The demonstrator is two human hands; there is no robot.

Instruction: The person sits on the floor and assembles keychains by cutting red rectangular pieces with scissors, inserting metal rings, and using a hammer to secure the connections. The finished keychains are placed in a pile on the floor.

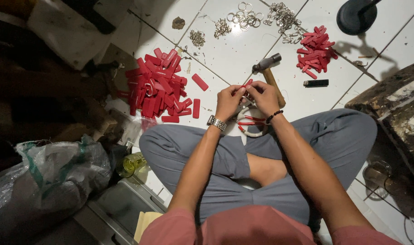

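Person sat cross-legged on white tiled floor (243,54), grey trousers, pink top. Both hands met just in front of the knees. Left hand (228,100), w/ a metal wristwatch (217,123), had fingers curled in narrow, thumb & forefinger pinching one end of a small flat red plastic tag (248,83). Right hand (264,95), w/ a dark bead bracelet (274,116), had fingers bent close too, gripping the same tag from the other side; tag mostly hidden, only a red tip showed betw. the fingertips. Can't tell if anything else was pinched w/ it.

Right under the hands lay a white ring-shaped object w/ red-handled pliers (251,122) on it. Wooden-handled hammer w/ a grey steel head (269,68) lay just beyond the right hand, handle partly under it. Black lighter (316,83) sat near, to the right.

Big heap of flat red plastic tags (156,86) lay to the left, a few strays beside it. Smaller pile of red tags (315,51) sat far right. Silver key rings (243,16) & small piles of metal chain bits (281,18) lay along the top. Grey plastic sack (48,181) bottom-left, green glass bottle (133,163) by the left knee.
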